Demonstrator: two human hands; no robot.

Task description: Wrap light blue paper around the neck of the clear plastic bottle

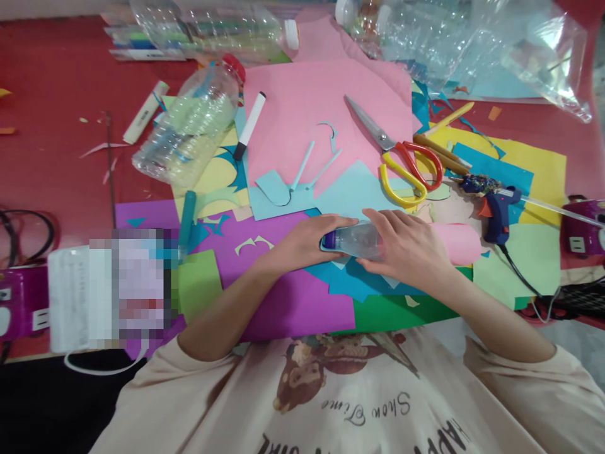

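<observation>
A clear plastic bottle (357, 241) with a dark blue cap (329, 239) lies on its side near the table's front edge, its cap pointing left. My left hand (307, 241) is curled around the cap end, thumb above and fingers below. Over the bottle's body rests my right hand (407, 247), its fingers bent around it. Beyond that hand, the bottle's base end looks pink (460, 244), as if wrapped in paper. Under the bottle are blue paper (347, 280) and purple paper (283, 296). Behind it lies a light blue sheet (352, 195) with cut pieces.
Scissors (382, 140) with red and yellow handles lie on pink paper (302, 94). A glue gun (496, 214) sits at the right. Markers (249, 126) and a clear bottle (189, 126) are at the left; more bottles (227, 31) line the back. A white cable (106, 371) hangs front left.
</observation>
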